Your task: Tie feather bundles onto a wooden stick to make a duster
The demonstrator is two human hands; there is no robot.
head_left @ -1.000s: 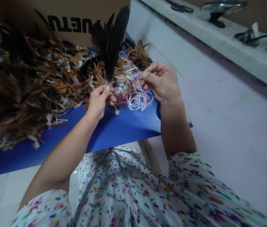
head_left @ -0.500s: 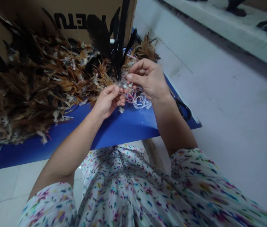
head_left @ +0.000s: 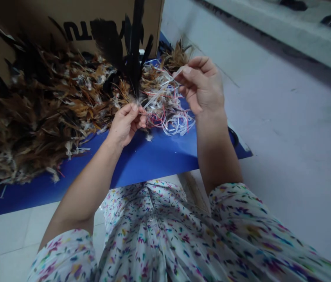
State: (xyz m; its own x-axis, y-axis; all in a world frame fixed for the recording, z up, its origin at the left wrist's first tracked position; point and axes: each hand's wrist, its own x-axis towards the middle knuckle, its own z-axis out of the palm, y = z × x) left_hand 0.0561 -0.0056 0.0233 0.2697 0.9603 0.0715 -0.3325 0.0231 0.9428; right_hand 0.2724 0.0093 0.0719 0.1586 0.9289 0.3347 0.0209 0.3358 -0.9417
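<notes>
Pinching the black feathers (head_left: 134,58) upright by their base, my left hand (head_left: 128,121) sits nearer than the carton (head_left: 77,17); my right hand (head_left: 203,84) grips a pale strip (head_left: 164,91), right of them. Brown feathers (head_left: 54,102) lie before the carton.

The scene was dim and cool-toned, with a soft pale sheen on the blue counter (head_left: 153,160) and dull shadow beneath the ledge (head_left: 271,35) at far right. The cardboard box (head_left: 36,19) at far left sank into brownish gloom, and the dark feathers (head_left: 134,51) lost most of their detail. Softness smeared the near left feather pile (head_left: 15,145) and the outer edges, where shapes looked stretched.
</notes>
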